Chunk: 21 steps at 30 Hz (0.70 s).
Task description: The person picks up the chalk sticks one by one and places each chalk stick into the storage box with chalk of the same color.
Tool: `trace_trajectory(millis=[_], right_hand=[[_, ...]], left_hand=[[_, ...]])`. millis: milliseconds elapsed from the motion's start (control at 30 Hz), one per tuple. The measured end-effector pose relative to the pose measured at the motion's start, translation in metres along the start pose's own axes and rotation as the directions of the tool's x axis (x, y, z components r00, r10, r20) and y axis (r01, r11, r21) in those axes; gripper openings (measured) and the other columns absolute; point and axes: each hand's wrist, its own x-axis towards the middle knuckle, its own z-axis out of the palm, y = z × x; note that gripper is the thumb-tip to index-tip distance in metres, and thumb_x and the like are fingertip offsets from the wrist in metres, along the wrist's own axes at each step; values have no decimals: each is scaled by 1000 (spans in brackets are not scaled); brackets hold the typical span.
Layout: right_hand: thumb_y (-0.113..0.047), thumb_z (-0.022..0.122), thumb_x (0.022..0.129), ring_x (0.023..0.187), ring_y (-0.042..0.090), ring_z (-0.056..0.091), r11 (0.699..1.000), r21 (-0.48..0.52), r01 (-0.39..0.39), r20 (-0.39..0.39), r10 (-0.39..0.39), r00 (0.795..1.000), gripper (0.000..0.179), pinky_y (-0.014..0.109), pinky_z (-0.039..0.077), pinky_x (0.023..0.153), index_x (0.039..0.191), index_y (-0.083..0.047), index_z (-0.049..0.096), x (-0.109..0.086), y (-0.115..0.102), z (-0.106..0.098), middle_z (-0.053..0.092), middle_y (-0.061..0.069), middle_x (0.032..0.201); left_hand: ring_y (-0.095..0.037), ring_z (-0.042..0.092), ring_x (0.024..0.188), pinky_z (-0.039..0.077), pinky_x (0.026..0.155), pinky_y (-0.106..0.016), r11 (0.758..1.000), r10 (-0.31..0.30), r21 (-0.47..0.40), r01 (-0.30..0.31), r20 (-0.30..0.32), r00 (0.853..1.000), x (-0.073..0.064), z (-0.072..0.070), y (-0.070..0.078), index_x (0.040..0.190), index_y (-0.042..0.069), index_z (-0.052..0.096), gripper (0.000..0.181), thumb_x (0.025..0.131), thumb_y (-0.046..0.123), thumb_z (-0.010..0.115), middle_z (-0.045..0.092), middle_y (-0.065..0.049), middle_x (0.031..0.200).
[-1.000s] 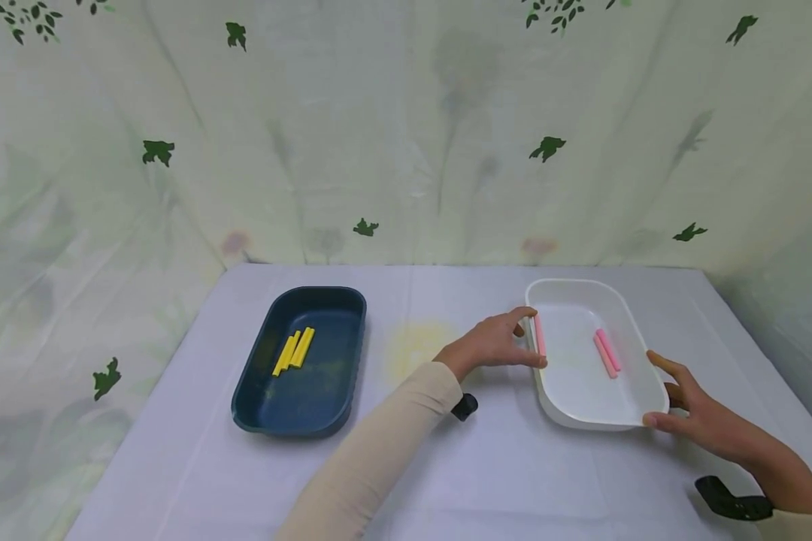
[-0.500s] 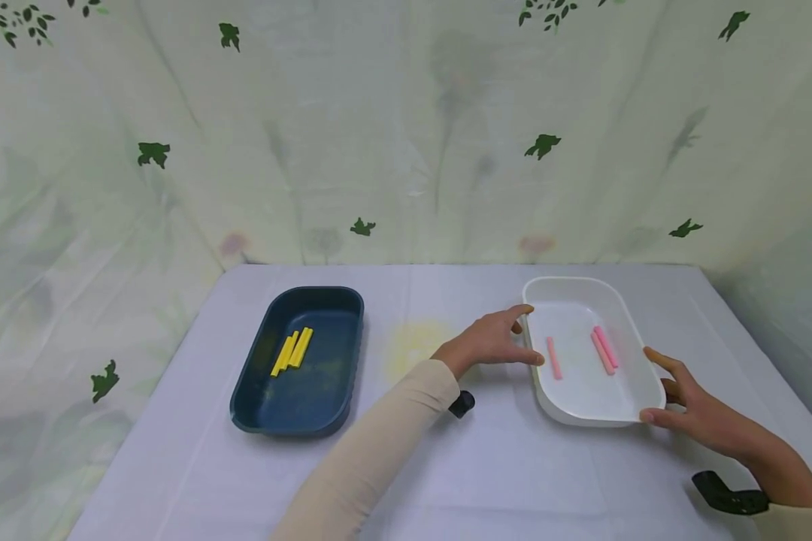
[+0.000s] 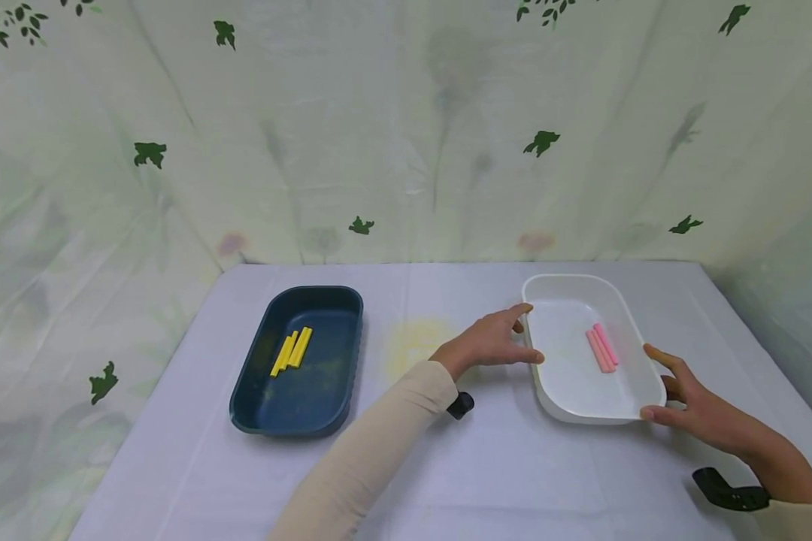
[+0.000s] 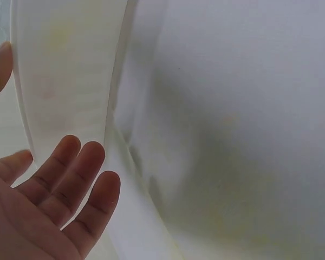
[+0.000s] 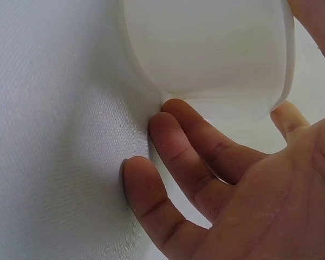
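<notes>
A white plastic tray point(image 3: 562, 383) stands at the right of the table, held between two hands. The left hand point(image 3: 483, 346) grips its left side, thumb and index fingertip at the rim; in the left wrist view the other fingers lie by the tray's outer wall point(image 4: 70, 70). On the opposite side the right hand point(image 3: 704, 421) holds the rim in the same manner. In the right wrist view its other fingertips point(image 5: 168, 130) sit near the wall's lower edge. Inside the tray, three pink sticks that look like chalk point(image 3: 602, 349) lie side by side, right of the middle.
To the left stands a dark blue tray point(image 3: 311, 406) with several yellow chalk sticks point(image 3: 292, 352). A yellow smudge point(image 3: 413, 349) marks the white tablecloth point(image 3: 487, 481) between the trays. A leaf-patterned curtain point(image 3: 406, 150) hangs behind and along the sides.
One pink stick has rolled from the tray's left wall across to the other two and now lies against them. Both hands keep their hold on the rim.
</notes>
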Motion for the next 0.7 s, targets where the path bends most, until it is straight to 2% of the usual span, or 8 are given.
trace_trajectory(millis=[167,233,400,500,567,700], right_hand=[[-26,62,98,123,66,39,1000,0,-7,3,7,1000,100,60,53,78,156,-9,-17,-1,0,0,20,45,147],[-26,62,98,123,65,39,1000,-3,-5,3,5,1000,100,59,53,78,156,-9,-18,-1,0,0,20,45,146],[-26,62,98,123,66,39,1000,-2,-9,8,9,1000,101,60,53,79,156,-10,-19,-1,1,-2,21,45,146],[-26,62,98,122,65,40,1000,-10,-14,5,14,1000,100,59,53,78,157,-11,-18,-2,1,-2,22,45,145],[-28,63,97,120,64,42,999,-31,-17,0,17,1000,101,57,54,76,157,-11,-16,-3,0,-3,23,44,145],[-29,62,97,119,63,43,997,-80,-16,-26,14,1000,98,61,53,76,158,-7,-11,-7,-5,-9,24,43,145]], left_hand=[[-15,62,109,49,94,-26,998,65,-28,-64,29,997,-6,5,-3,157,16,21,95,85,48,73,58,-7,137],[-17,63,109,49,92,-26,996,84,-34,-83,30,996,-8,6,-5,157,17,21,94,85,48,73,58,-8,137],[-19,64,113,50,93,-27,996,81,-29,-80,25,996,-12,7,-9,158,19,22,89,88,48,69,57,-9,140],[-19,63,116,50,97,-27,998,59,17,-59,32,998,-16,7,-11,158,17,25,85,90,50,66,57,-7,142],[-17,61,121,49,100,-27,996,46,78,-48,29,999,-20,7,-11,156,16,30,79,92,49,63,57,-6,142],[-17,56,129,47,105,-30,973,59,222,-61,14,998,-36,2,-7,153,16,37,68,96,45,58,55,-4,143]])
